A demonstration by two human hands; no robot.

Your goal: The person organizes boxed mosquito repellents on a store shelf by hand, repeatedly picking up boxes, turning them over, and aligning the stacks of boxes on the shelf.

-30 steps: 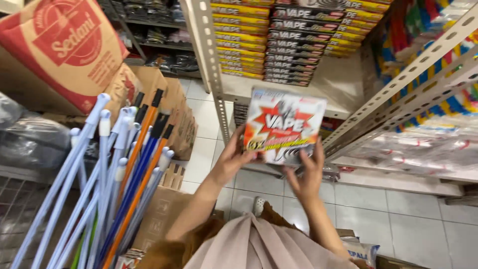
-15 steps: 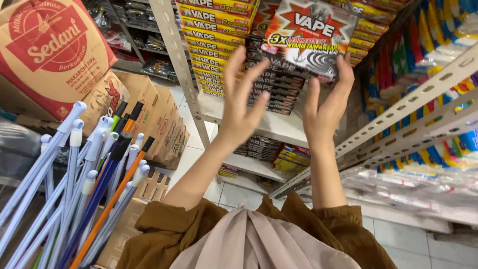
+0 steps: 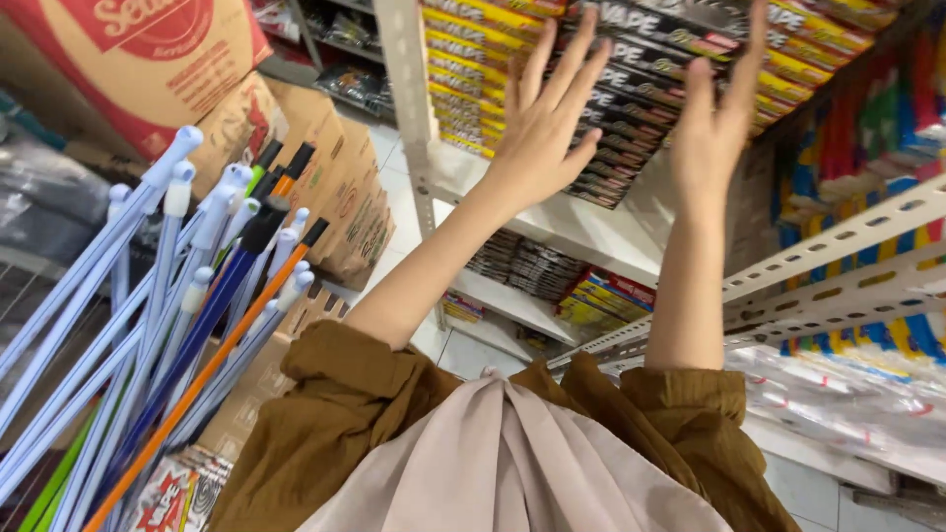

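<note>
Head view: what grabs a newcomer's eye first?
Two raised hands, the left hand and right hand, fingers spread against the stacked flat boxes on the upper shelf, top centre. At lower left, a bundle of pale blue, dark blue and orange pole handles leans toward the camera, with brown cardboard cartons behind it.
</note>
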